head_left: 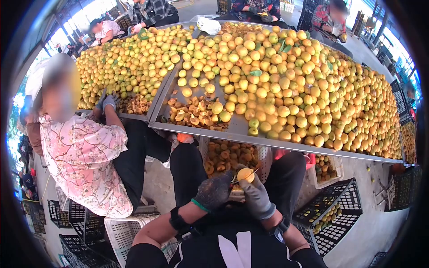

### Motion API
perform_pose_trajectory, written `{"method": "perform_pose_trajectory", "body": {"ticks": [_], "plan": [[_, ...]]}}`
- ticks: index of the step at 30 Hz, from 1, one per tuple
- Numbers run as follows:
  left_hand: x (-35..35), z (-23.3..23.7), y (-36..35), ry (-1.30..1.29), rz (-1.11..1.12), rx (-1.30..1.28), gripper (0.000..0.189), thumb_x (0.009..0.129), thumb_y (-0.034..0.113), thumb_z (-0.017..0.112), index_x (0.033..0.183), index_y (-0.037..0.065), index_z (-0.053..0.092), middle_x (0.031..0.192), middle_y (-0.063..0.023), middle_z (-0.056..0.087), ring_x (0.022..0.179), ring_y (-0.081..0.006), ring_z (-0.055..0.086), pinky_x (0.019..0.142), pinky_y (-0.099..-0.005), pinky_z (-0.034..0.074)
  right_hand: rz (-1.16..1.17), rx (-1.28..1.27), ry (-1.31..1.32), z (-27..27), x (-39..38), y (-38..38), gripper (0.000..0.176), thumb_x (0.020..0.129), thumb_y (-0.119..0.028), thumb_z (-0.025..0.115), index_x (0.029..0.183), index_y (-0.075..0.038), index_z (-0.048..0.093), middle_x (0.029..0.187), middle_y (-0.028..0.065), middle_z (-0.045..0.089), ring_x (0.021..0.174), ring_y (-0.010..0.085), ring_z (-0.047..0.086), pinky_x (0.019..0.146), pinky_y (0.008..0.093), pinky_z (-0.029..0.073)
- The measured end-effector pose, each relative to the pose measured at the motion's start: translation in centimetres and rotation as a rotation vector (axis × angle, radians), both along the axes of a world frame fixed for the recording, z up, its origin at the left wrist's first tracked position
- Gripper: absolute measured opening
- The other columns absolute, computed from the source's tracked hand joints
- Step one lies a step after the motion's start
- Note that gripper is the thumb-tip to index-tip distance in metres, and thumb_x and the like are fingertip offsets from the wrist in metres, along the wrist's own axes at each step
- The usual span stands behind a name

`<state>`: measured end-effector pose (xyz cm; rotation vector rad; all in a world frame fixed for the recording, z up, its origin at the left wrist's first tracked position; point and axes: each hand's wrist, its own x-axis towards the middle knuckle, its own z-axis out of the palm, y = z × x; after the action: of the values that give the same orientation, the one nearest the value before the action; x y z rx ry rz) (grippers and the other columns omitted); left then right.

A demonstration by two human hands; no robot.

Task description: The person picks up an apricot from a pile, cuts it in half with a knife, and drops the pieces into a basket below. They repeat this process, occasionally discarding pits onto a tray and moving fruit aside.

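Observation:
A whole yellow-orange fruit [246, 174] is held by my right hand [259, 198], which wears a grey glove. My left hand [213, 192], in a dark glove with a green cuff edge, is closed around a small tool [235, 179] whose thin tip lies against the fruit. Both hands are over my lap, close together. Below the table edge, between my knees, a white basket [267, 161] holds many cut fruit pieces [230, 156]. Ahead, cut pieces [196, 111] lie on the metal table [241, 125] beside a large heap of whole fruit [286, 80].
On the left sits a person in a pink floral shirt [85, 147], gloved hands at the table. Several people sit along the far side. Black crates [333, 214] stand at the right, a white crate [120, 236] at lower left. A white bag [208, 26] rests on the table's far edge.

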<state>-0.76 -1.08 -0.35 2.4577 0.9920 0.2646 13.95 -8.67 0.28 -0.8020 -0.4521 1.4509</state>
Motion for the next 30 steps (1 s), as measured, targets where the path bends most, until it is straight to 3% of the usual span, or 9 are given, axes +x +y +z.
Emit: {"method": "perform_pose_trajectory", "body": {"ticks": [2,6,13,16,19,21,23,28,30], "plan": [[0.3,-0.3,-0.2,0.007,0.018,-0.096,0.048,0.084,0.023,0.063,0.125,0.003,0.05,0.086,-0.0217,0.066,0.078,-0.0358,0.067,0.063,-0.0455,0.053,-0.091,-0.052,-0.317,0.0,0.3,-0.2,0.045,0.095,-0.024,0.06,0.131,-0.003,0.044,0.115,0.0056,0.056,0.105,0.0145,0.055,0.094,0.0269,0.045],[0.5,0.4,0.0,0.067,-0.007,-0.274,0.06,0.086,0.026,0.063,0.136,0.004,0.039,0.093,-0.023,0.066,0.085,-0.036,0.067,0.069,-0.045,0.054,-0.005,-0.031,-0.431,-1.0,1.5,-0.7,0.044,0.092,-0.023,0.065,0.127,-0.004,0.047,0.112,0.0044,0.056,0.101,0.0124,0.055,0.088,0.0255,0.046],[0.6,2.9,0.2,0.218,-0.073,-0.07,0.083,0.086,0.031,0.064,0.15,0.008,0.017,0.096,-0.0238,0.065,0.077,-0.0368,0.067,0.064,-0.0432,0.054,0.144,-0.11,-0.247,-0.7,2.7,-1.2,0.049,0.094,-0.035,0.061,0.129,-0.005,0.046,0.11,0.0033,0.057,0.097,0.0126,0.056,0.08,0.0243,0.048],[1.2,2.8,-0.2,-0.031,-0.08,0.108,0.087,0.084,0.032,0.065,0.152,0.017,0.014,0.067,-0.0146,0.064,0.06,-0.0327,0.066,0.054,-0.0455,0.052,0.126,-0.143,-0.169,-1.6,2.8,-1.0,0.052,0.094,-0.035,0.059,0.134,-0.004,0.044,0.115,0.0045,0.056,0.103,0.0155,0.055,0.088,0.0278,0.047],[1.3,4.9,0.0,0.043,-0.074,-0.093,0.089,0.083,0.037,0.067,0.152,0.016,0.014,0.078,-0.0178,0.066,0.07,-0.036,0.067,0.062,-0.0451,0.053,0.118,-0.001,-0.21,-1.4,2.4,-0.7,0.048,0.095,-0.035,0.057,0.129,-0.003,0.047,0.112,0.0043,0.058,0.102,0.0152,0.057,0.089,0.0285,0.048],[1.2,4.2,0.2,-0.26,-0.232,-0.436,0.093,0.08,0.039,0.072,0.151,0.015,0.016,0.099,-0.0228,0.064,0.086,-0.0394,0.065,0.073,-0.0438,0.052,0.109,0.031,-0.283,-1.3,2.1,-0.9,0.046,0.095,-0.035,0.057,0.128,-0.003,0.048,0.111,0.0041,0.059,0.102,0.0151,0.057,0.088,0.0283,0.049],[1.4,2.4,0.3,-0.292,-0.232,-0.484,0.091,0.079,0.036,0.074,0.149,0.013,0.02,0.108,-0.0235,0.062,0.093,-0.0396,0.063,0.078,-0.0431,0.051,0.05,0.019,-0.08,-1.4,1.7,-1.1,0.042,0.095,-0.031,0.058,0.125,-0.004,0.05,0.111,0.0043,0.059,0.102,0.0152,0.058,0.089,0.0284,0.048],[1.7,-0.1,0.6,-0.23,-0.258,-0.586,0.073,0.083,0.021,0.071,0.144,0.011,0.032,0.126,-0.0213,0.055,0.117,-0.0341,0.055,0.096,-0.0382,0.045,0.025,0.022,-0.131,-0.9,2.1,-0.6,0.039,0.094,-0.026,0.06,0.125,-0.004,0.05,0.109,0.0038,0.06,0.101,0.0154,0.058,0.089,0.0288,0.048],[2.2,0.7,0.9,-0.432,-0.271,-0.546,0.07,0.083,0.016,0.07,0.143,0.01,0.034,0.132,-0.0171,0.053,0.122,-0.0294,0.052,0.102,-0.0371,0.042,0.003,0.039,-0.243,-0.6,1.8,-0.9,0.039,0.094,-0.026,0.06,0.125,-0.004,0.051,0.109,0.0033,0.059,0.1,0.0147,0.057,0.089,0.0284,0.047]]}}
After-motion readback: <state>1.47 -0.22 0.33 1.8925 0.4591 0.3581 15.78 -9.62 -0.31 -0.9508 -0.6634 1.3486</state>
